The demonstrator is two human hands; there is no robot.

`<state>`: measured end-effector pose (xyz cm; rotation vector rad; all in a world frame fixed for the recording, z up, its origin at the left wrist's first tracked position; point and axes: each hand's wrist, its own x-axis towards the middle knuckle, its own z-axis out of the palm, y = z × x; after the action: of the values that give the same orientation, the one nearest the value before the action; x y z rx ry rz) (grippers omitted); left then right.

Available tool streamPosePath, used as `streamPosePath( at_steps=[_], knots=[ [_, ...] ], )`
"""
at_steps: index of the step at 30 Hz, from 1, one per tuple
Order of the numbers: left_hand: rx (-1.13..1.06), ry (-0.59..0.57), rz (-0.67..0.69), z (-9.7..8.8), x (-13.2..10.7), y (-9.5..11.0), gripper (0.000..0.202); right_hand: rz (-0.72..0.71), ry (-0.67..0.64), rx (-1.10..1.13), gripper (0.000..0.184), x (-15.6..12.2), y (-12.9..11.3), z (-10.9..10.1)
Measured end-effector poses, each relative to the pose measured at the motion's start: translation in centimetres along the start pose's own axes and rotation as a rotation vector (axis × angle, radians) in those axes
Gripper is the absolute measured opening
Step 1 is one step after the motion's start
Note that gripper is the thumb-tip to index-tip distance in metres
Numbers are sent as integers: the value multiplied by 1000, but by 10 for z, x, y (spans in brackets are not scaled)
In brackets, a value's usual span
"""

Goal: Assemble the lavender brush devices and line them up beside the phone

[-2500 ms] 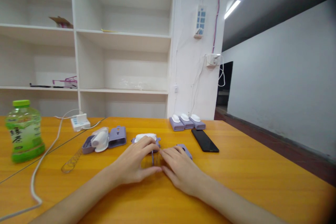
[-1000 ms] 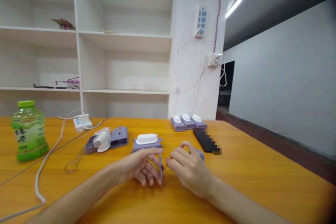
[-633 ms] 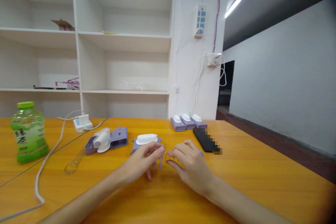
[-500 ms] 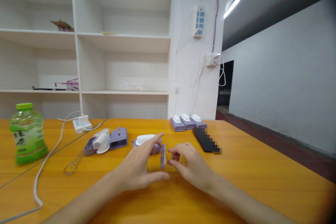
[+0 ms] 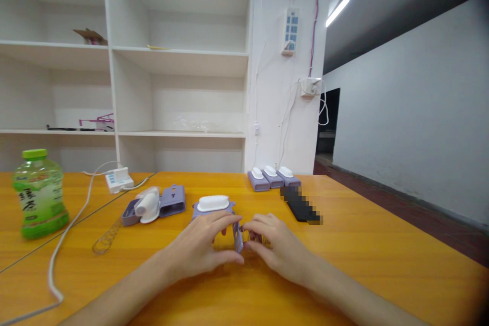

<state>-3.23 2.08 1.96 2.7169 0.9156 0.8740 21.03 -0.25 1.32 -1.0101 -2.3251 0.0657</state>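
Note:
Between my hands a thin purple plastic plate point(image 5: 238, 238) stands on edge. My left hand point(image 5: 206, 239) has its fingers at the plate's top edge and its thumb at the lower edge. My right hand point(image 5: 277, 244) is closed around a metal coil spring point(image 5: 264, 239), whose near end faces the plate; the fingers hide much of it. Just behind my left hand lies a purple case with a white oval top point(image 5: 213, 203). Further left are an opened purple casing point(image 5: 172, 200) with a white round-ended part point(image 5: 150, 206) and another loose spring point(image 5: 107, 238).
Three purple-and-white units point(image 5: 270, 178) stand at the table's back edge, near a black flat object point(image 5: 300, 205), partly pixelated. On the left are a green bottle point(image 5: 40, 196), a power strip point(image 5: 119, 180) and a white cable point(image 5: 57, 260).
My left fingers have come down and closed in on the purple plate, which has tilted and dropped slightly. My right hand stays nearly in place with the spring.

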Motion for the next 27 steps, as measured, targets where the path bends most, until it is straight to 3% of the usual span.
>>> streamPosePath(
  at_steps=[6,10,13,18,22,25,27],
  knots=[
    [-397,45,-273,9,8,7,50,-62,49,-136,15,-1,2,7],
    [-802,-114,-485,13,14,5,51,-173,90,-249,13,0,5,12],
    [-929,-198,-602,13,15,6,51,-212,112,-282,15,0,5,14],
    [-958,-216,-618,7,16,9,52,-189,110,-281,13,0,6,13],
    [-916,-169,-575,-11,19,-1,53,-111,88,-253,16,1,8,11],
    [-778,-102,-556,-32,18,-12,50,-78,40,-236,18,1,8,10],
    [-576,8,-523,-45,16,-20,47,-64,18,-233,20,0,8,11]
  ],
)
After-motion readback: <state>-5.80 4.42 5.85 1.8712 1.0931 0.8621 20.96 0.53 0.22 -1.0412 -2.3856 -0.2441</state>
